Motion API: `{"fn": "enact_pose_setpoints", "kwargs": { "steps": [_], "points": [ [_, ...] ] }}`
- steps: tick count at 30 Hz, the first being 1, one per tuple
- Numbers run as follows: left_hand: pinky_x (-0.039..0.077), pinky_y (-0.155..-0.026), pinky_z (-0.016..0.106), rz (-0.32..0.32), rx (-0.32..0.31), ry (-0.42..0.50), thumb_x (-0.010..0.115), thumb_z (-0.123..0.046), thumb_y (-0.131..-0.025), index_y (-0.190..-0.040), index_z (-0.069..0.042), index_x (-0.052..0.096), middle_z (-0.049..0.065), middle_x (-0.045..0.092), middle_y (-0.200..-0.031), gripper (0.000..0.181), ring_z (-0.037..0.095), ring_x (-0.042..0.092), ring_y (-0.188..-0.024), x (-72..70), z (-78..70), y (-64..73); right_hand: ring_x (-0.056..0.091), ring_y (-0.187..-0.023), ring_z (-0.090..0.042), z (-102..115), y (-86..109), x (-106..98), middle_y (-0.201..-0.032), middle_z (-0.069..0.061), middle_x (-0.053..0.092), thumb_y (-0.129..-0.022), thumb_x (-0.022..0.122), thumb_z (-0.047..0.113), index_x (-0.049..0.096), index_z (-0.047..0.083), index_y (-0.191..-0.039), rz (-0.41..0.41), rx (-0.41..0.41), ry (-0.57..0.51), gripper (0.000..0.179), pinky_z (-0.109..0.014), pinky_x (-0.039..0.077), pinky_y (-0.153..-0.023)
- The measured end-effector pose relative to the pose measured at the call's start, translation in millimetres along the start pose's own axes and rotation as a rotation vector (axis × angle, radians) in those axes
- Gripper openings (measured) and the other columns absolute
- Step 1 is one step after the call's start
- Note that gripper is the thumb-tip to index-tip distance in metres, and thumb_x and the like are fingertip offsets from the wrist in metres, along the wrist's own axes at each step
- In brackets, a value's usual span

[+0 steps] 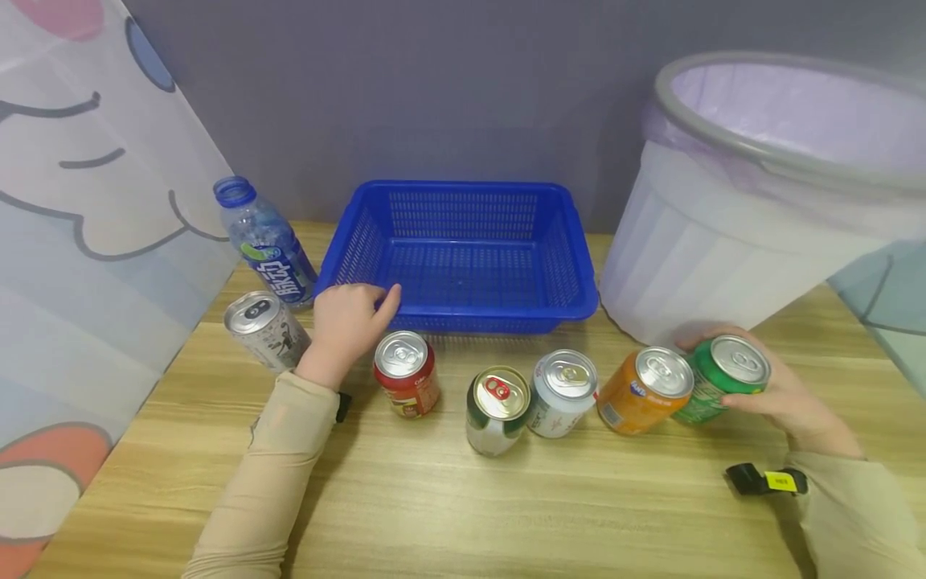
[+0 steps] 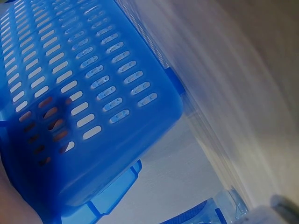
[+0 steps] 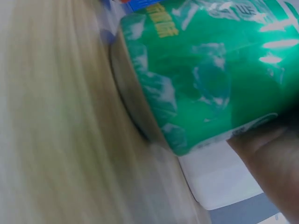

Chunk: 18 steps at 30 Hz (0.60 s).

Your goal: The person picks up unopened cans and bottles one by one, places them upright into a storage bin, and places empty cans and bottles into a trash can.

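Note:
At the front left corner of the blue plastic basket (image 1: 470, 310), my left hand (image 1: 350, 322) grips the rim. In the left wrist view its fingers show through the slots of the basket wall (image 2: 117, 135). My right hand (image 1: 781, 390) holds a green soda can (image 1: 738, 359), with the thumb on the near side and fingers behind. Close up in the right wrist view, the green can (image 3: 215, 79) is by the tabletop. An orange Fanta can (image 1: 644, 394) stands right beside it on the left.
A white can (image 1: 557, 414), a green-and-silver can (image 1: 495, 434) and a red Coke can (image 1: 412, 394) stand in front of the basket. Left of it are a grey patterned can (image 1: 278, 338) and a blue-labelled bottle (image 1: 271, 249). A lined white bin (image 1: 709, 233) stands at right.

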<state>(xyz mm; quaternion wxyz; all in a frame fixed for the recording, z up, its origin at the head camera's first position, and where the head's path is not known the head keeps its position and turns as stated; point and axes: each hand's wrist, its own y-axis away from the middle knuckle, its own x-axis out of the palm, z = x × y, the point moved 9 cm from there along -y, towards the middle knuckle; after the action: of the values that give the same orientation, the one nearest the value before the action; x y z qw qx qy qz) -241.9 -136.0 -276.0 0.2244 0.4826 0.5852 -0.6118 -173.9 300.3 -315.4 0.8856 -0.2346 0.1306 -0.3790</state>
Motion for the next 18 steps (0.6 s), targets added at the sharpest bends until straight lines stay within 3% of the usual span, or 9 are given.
{"fn": "enact_pose_setpoints", "kwargs": {
  "steps": [6, 13, 18],
  "points": [
    [0.031, -0.042, 0.035, -0.005, 0.004, -0.002, 0.046, -0.036, -0.093, -0.048, -0.014, 0.043, 0.005, 0.048, -0.046, 0.05, 0.027, 0.049, -0.044, -0.4, -0.8, -0.2, 0.057, -0.117, -0.027, -1.7, -0.8, -0.8, -0.129, -0.025, 0.053, -0.069, 0.052, -0.029, 0.033, -0.021, -0.126, -0.064, -0.023, -0.022, 0.062, -0.028, 0.046, -0.096],
    [0.03, -0.041, 0.035, -0.004, 0.005, -0.007, 0.046, -0.036, -0.093, -0.048, -0.014, 0.045, 0.006, 0.051, -0.048, 0.05, 0.028, 0.051, -0.045, -0.8, -2.2, -0.2, 0.062, -0.107, -0.023, -3.2, 0.1, -6.0, -0.119, -0.023, 0.059, -0.065, 0.053, -0.029, 0.041, -0.019, -0.121, -0.217, -0.021, 0.03, 0.058, -0.026, 0.048, -0.09],
    [0.03, -0.041, 0.035, -0.006, 0.005, -0.008, 0.046, -0.036, -0.093, -0.048, -0.015, 0.045, 0.005, 0.051, -0.048, 0.05, 0.028, 0.051, -0.045, -1.5, -1.8, 0.1, 0.062, -0.105, -0.023, -4.4, 0.0, -6.1, -0.118, -0.022, 0.06, -0.065, 0.052, -0.029, 0.04, -0.019, -0.121, -0.254, -0.016, 0.022, 0.059, -0.026, 0.05, -0.088]
  ]
}}
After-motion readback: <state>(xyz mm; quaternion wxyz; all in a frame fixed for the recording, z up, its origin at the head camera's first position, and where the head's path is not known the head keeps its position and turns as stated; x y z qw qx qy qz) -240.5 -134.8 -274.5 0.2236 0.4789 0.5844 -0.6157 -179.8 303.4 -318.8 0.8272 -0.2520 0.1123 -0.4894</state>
